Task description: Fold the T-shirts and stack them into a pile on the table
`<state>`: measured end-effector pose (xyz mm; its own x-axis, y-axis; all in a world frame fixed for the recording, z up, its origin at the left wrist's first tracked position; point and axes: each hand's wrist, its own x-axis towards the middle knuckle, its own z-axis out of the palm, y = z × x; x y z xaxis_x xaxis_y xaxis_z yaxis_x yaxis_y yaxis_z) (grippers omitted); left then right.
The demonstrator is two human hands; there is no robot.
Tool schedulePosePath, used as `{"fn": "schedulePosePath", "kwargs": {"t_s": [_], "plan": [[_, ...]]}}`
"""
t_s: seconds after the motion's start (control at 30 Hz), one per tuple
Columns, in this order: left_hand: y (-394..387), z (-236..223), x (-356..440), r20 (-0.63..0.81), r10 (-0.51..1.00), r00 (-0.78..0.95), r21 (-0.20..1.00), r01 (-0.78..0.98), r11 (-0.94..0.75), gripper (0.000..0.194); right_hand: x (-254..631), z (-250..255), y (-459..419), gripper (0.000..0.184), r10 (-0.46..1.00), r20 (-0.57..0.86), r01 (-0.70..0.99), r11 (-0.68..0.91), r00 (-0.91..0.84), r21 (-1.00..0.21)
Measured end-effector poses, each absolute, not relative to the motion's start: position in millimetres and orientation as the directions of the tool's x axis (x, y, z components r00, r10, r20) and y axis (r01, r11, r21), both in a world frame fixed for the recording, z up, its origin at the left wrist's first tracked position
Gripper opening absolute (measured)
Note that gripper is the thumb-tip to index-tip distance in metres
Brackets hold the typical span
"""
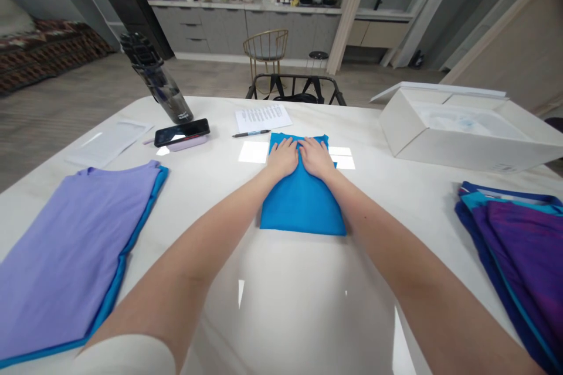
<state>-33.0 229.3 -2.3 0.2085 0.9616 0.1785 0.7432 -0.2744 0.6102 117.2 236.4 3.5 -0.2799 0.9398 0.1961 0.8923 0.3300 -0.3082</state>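
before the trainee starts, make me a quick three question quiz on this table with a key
1. True or false: the left hand and the right hand are both on the blue cloth.
2. Which shows beneath the lilac garment?
A) a white towel
B) blue fabric
C) a red blanket
3. What lies just in front of the printed sheet, on the wearer's side?

Key:
1. True.
2. B.
3. A pen.
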Motion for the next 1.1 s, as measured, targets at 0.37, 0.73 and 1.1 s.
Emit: {"fn": "schedulePosePath", "kwargs": {"t_s": [0.37, 0.73, 1.1], "plan": [[199, 5, -39, 0.245, 0.911, 0.331, 0.485, 0.772, -0.411, 0.038, 137, -2, 210, 0.07, 0.989, 0.003, 0.946, 0.142, -0.147, -0.291], [113, 9, -14, 0.147, 0.966, 0.211, 0.512, 0.82, -0.257, 0.055, 132, 9, 138, 0.057, 0.937, 0.043, 0.91, 0.347, -0.346, -0.225], [64, -1, -36, 0.175, 0.944, 0.28, 0.347, 0.88, -0.325, 0.056, 109, -4, 68, 0.059, 0.968, 0.138, 0.936, 0.24, -0.211, -0.256]]}}
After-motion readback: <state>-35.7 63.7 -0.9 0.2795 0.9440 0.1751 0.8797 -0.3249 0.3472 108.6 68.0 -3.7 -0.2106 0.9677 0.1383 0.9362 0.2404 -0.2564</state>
